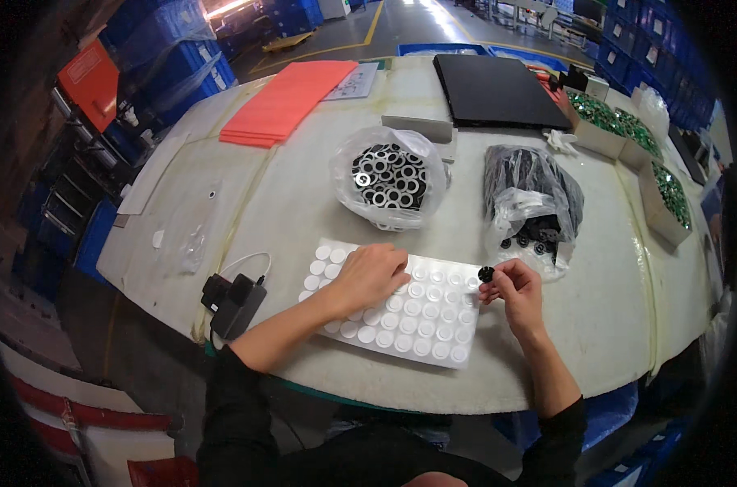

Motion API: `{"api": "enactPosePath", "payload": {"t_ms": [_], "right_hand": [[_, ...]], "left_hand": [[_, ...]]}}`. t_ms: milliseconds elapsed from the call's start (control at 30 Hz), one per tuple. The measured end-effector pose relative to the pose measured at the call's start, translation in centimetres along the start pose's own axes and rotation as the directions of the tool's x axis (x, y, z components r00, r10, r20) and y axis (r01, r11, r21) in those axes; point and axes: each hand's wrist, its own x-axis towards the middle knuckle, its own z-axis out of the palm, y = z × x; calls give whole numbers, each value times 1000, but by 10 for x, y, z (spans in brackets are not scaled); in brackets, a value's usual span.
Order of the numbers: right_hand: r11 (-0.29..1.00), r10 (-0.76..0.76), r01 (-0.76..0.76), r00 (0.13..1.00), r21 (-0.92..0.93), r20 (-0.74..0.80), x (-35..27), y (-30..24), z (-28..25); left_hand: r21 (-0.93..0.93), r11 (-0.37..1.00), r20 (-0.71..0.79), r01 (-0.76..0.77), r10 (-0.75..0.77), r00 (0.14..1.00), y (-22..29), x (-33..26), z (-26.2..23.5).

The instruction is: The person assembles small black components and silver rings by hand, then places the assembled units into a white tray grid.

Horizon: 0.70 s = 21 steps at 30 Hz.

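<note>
A white tray (468, 363) with rows of round white discs lies at the table's near edge, slightly tilted. My left hand (367, 278) rests over its upper middle, fingers curled down against the discs; whatever lies under the fingertips is hidden. Just off the tray's right corner, my right hand (514, 290) pinches a small round black disc (486, 274) between thumb and fingers. Beyond the tray stands a clear bag (345, 195) full of black-and-silver rings (391, 174). To its right, a second plastic bag (531, 183) spills black round parts (531, 242) at its mouth.
A black power adapter (237, 302) with a white cable sits left of the tray. Farther back lie orange sheets (291, 97) and a black flat panel (498, 91). Cardboard boxes of green circuit boards (616, 122) line the right edge. Blue crates (177, 61) are stacked beyond.
</note>
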Motion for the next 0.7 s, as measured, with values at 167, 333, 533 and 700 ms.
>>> {"api": "enactPosePath", "payload": {"t_ms": [167, 333, 533, 700], "right_hand": [[999, 32, -31, 998, -13, 46, -3, -3, 5], [1000, -16, 13, 995, 28, 98, -2, 3, 7], [985, 131, -147, 978, 90, 160, -17, -11, 14], [967, 185, -213, 965, 140, 187, -21, -11, 25]], "left_hand": [[323, 938, 83, -123, 102, 991, 8, 8, 14], [369, 929, 186, -4, -70, 980, 13, 18, -13], [-780, 621, -184, 79, -348, 919, 15, -14, -15], [-852, 515, -237, -93, -221, 946, 54, -34, 11]]}}
